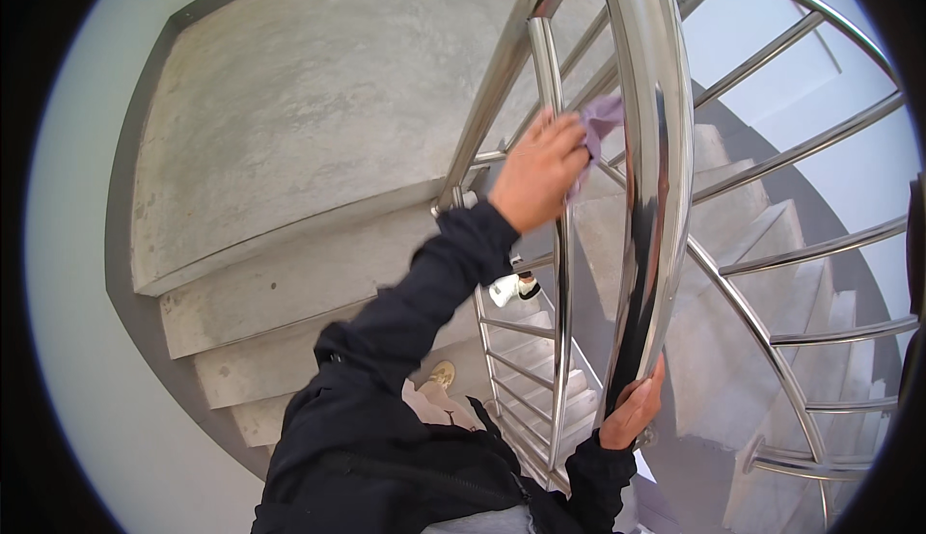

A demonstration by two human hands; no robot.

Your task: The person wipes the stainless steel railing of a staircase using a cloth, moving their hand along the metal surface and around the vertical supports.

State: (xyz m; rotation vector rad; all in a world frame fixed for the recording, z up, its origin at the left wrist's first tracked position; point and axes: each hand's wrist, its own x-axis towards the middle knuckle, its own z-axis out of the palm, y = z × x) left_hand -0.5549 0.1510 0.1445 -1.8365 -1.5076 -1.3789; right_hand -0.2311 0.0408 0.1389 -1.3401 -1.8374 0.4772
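My left hand (537,176) is slightly blurred and grips a thin purple cloth (605,120). It is at an upright tube (563,302) of the stainless steel railing, just left of the thick polished handrail (669,143). Part of the cloth reaches the handrail's side, and my fingers hide the rest. Lower down, my right hand (633,407) is wrapped around the same handrail, its far fingers partly hidden behind the metal. Both arms are in dark sleeves.
Concrete steps (282,317) descend on the left from a landing (311,100). More steps (759,259) lie beyond the curved railing bars (839,244) at right. A shoe (443,373) shows beside my jacket; a white shoe (504,291) appears past the railing.
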